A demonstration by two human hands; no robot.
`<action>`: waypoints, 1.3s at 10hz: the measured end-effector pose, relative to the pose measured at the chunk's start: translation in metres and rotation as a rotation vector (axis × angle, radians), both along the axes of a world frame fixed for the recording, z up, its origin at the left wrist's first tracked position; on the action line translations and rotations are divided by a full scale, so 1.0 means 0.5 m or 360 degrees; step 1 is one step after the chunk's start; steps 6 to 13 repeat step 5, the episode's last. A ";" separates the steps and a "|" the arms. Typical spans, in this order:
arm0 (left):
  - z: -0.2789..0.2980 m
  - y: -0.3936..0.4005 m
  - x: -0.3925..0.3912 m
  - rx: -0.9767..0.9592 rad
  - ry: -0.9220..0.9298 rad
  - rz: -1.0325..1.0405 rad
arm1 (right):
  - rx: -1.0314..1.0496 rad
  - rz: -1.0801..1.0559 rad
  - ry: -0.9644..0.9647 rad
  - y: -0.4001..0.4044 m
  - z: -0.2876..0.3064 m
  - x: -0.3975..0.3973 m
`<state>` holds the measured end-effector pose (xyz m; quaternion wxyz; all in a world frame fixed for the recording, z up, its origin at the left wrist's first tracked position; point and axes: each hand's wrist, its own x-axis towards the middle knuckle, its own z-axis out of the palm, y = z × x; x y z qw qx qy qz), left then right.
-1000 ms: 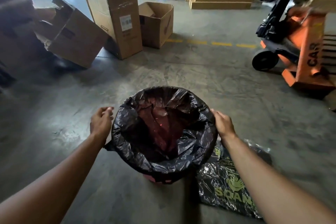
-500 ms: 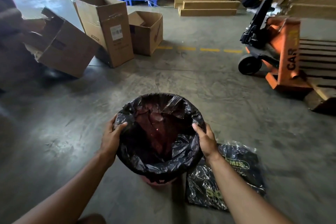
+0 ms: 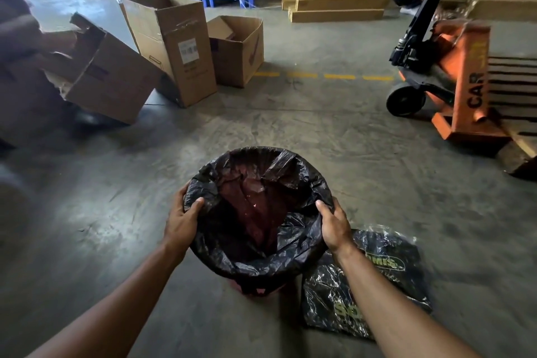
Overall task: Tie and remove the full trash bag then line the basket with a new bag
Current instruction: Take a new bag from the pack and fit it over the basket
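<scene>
Lining the basket (image 3: 261,289) at lower centre of the frame, the black trash bag (image 3: 258,212) stands with its mouth open upward, long axis vertical, its edge folded over the rim. The left hand (image 3: 181,222) grips the film at the rim's left side, thumb inside; the right hand (image 3: 334,227) clamps the right side likewise. Only a strip of pink basket shows below the bag. Just right of it lies a shiny packet of bags (image 3: 366,282) on the concrete floor (image 3: 319,139).

Risks, as I judge them: pulling the thin film unevenly could tear it, or lift the light basket along with it. Cardboard boxes (image 3: 174,49) stand upper left, an orange pallet jack (image 3: 459,78) upper right.
</scene>
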<state>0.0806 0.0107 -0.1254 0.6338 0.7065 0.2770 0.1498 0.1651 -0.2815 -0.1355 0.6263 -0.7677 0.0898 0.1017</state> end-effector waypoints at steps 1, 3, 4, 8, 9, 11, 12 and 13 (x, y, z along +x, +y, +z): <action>-0.007 0.004 -0.001 0.0054 0.0036 -0.0021 | -0.0031 0.0019 0.0018 -0.002 -0.003 -0.002; -0.011 0.008 0.002 0.0087 0.0070 -0.0044 | -0.0060 0.0021 0.0012 -0.005 0.007 -0.005; -0.003 0.004 0.002 0.0079 0.0098 -0.0068 | -0.0063 0.0016 0.0008 -0.008 0.003 0.004; 0.021 0.024 -0.007 0.0058 0.0304 -0.0228 | -0.0232 0.0200 0.0090 -0.021 0.015 0.005; 0.021 0.024 -0.007 0.0058 0.0304 -0.0228 | -0.0232 0.0200 0.0090 -0.021 0.015 0.005; 0.021 0.024 -0.007 0.0058 0.0304 -0.0228 | -0.0232 0.0200 0.0090 -0.021 0.015 0.005; 0.021 0.024 -0.007 0.0058 0.0304 -0.0228 | -0.0232 0.0200 0.0090 -0.021 0.015 0.005; 0.021 0.024 -0.007 0.0058 0.0304 -0.0228 | -0.0232 0.0200 0.0090 -0.021 0.015 0.005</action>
